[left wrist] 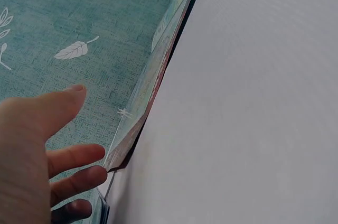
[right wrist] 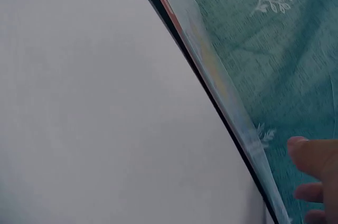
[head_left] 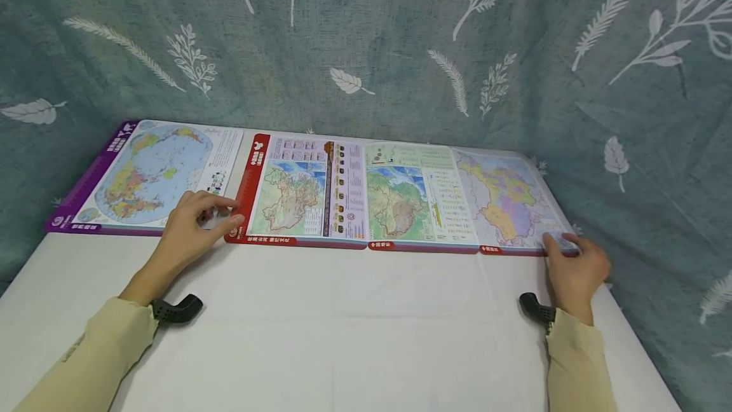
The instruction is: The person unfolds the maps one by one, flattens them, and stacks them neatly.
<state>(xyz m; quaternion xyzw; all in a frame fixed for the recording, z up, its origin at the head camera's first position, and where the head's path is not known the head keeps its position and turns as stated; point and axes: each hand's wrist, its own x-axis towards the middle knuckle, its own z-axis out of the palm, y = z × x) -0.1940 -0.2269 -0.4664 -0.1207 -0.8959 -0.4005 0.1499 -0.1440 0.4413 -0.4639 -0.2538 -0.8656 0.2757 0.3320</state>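
A fold-out map with a red border [head_left: 250,189] lies spread in three panels across the back of the table. Its middle panel [head_left: 394,208] carries a green relief map, and its right panel [head_left: 506,199] a coloured regional map. At the red left edge is my left hand [head_left: 191,224], thumb and fingers apart, fingertips right at the border. My right hand [head_left: 577,269] is at the front right corner, with thumb and forefinger spread over it. In the left wrist view the fingers [left wrist: 79,179] are loosely bent beside the map's edge; in the right wrist view the thumb [right wrist: 306,152] stands off the edge.
A purple-bordered world map [head_left: 154,173] lies at the back left, partly behind my left hand. White cloth covers the table [head_left: 343,329]. A green curtain with white leaf prints [head_left: 366,37] hangs right behind the maps and along the right side.
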